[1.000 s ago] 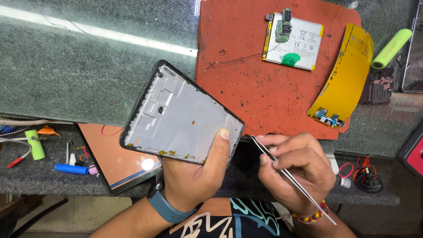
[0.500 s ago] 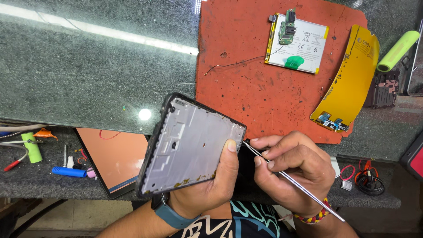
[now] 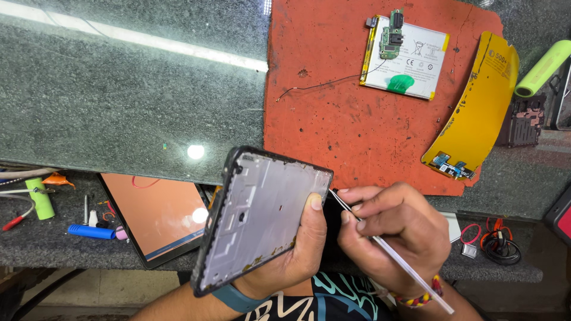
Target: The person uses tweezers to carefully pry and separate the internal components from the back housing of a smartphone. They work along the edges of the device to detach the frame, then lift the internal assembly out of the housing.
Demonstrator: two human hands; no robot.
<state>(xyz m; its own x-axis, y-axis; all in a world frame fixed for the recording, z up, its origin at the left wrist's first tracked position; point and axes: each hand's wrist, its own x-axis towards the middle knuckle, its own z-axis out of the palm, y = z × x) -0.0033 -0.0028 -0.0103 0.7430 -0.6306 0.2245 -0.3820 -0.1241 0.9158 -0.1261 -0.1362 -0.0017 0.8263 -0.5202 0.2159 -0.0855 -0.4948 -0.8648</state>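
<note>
Left hand (image 3: 285,252) grips a phone frame (image 3: 262,217) from beneath, thumb pressed on the frame's right edge, other fingers hidden behind it. The frame is tilted, inner metal side facing the camera, black rim all around; its top edge overlaps the near edge of the glass bench top (image 3: 119,107), its lower corner hangs over the person's lap.

Right hand (image 3: 395,235) pinches tweezers (image 3: 386,252) between thumb and first fingers, fingers closed tight on the shaft. The tips meet the frame's upper right corner, just beside the left thumb; the rear end sticks out past the right wrist, toward bottom right. Whether the tips touch the frame or only sit at its edge cannot be told.

Behind the hands lies an orange mat (image 3: 357,119), its near edge just above the right knuckles. On it: a battery (image 3: 410,62) with a small circuit board on its top left corner, a thin wire (image 3: 321,86) running left from it, both well apart from the hands. A yellow curved strip (image 3: 476,113) lies over the mat's right edge, with a green cylinder (image 3: 544,68) further right.

Open mat surface between the battery and the hands. Left of the frame, on a lower shelf, a tablet (image 3: 157,217) with an orange face lies flat, near a blue pen-like tool (image 3: 92,232) and small bits. Coiled cables (image 3: 496,244) sit right of the right hand.
</note>
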